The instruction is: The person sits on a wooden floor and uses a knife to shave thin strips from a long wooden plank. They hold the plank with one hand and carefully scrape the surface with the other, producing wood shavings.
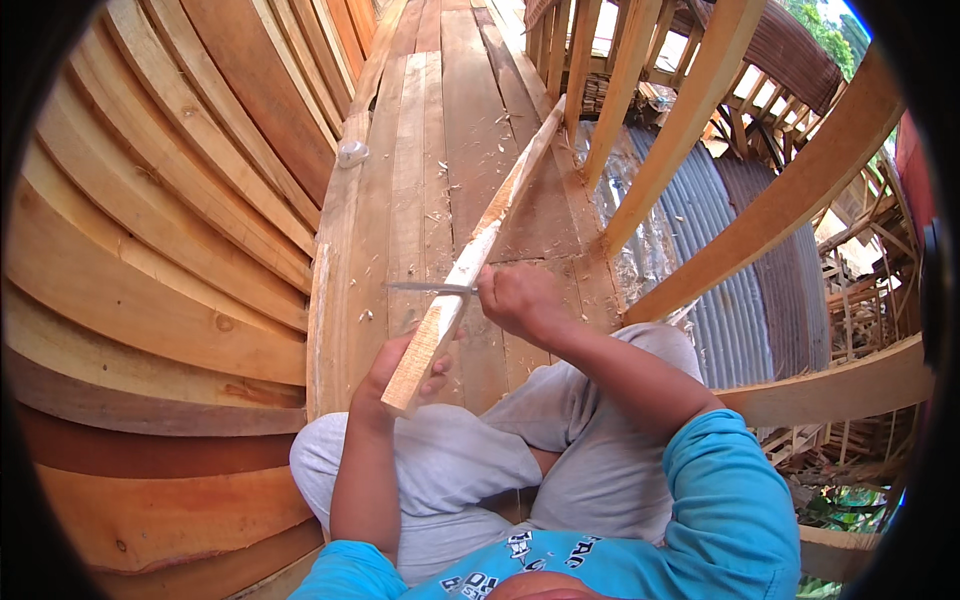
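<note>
A long, squared wooden stick (pixel 487 228) slants from above my lap away to the far right, its far end by the railing. Near its close end, my left hand (pixel 392 368) is wrapped round it from below, some fingers hidden under the wood. My right hand (pixel 520 298) is closed in a fist on the right of the stick, gripping a knife; the handle is hidden in the fingers. Its thin grey blade (pixel 425 287) lies across the stick's top face and points left. Pale, freshly cut wood shows around the blade.
Wood shavings lie scattered over the plank floor (pixel 405 200). A small clear plastic item (pixel 352 153) sits by the left wall of boards (pixel 190 250). Wooden railing posts (pixel 680 130) stand on the right, with corrugated metal sheets (pixel 715 270) beyond. My crossed legs (pixel 450 460) are close below.
</note>
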`<move>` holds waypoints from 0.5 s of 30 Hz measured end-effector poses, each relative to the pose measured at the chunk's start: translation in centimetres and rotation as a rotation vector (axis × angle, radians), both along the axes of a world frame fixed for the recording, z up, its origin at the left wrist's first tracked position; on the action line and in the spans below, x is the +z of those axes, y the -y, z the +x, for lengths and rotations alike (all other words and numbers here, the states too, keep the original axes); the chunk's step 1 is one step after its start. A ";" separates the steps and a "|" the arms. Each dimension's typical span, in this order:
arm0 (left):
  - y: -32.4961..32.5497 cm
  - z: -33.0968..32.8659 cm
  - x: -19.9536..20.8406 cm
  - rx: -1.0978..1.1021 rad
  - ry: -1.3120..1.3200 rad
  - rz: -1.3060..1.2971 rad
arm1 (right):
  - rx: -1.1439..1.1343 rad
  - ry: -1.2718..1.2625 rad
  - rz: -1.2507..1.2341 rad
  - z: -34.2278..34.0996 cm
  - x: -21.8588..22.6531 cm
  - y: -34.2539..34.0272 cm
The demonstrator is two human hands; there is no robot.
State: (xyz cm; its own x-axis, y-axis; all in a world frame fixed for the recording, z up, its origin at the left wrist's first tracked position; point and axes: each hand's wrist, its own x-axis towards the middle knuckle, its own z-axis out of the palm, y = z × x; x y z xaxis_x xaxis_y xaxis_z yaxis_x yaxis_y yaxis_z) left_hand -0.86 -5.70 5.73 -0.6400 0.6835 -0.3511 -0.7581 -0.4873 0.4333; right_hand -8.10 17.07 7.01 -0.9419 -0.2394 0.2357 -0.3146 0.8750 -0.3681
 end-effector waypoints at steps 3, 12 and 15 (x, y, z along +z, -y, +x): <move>-1.5 0.0 0.7 0.014 0.085 -0.023 | -0.048 -0.239 -0.036 -3.9 -1.2 -2.3; -1.5 0.5 0.7 0.079 0.206 0.053 | -0.085 -0.141 0.019 -3.5 0.0 -0.9; 0.1 -0.5 0.3 -0.026 0.007 -0.091 | -0.044 -0.068 0.051 -0.4 0.2 1.1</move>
State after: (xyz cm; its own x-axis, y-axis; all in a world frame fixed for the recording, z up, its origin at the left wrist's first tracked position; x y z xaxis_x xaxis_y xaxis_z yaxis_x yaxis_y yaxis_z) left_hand -1.35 -5.81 5.99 -0.6199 0.6645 -0.4174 -0.7732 -0.4264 0.4694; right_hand -8.55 15.99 7.17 -0.9340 -0.2112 0.2882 -0.2980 0.9056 -0.3019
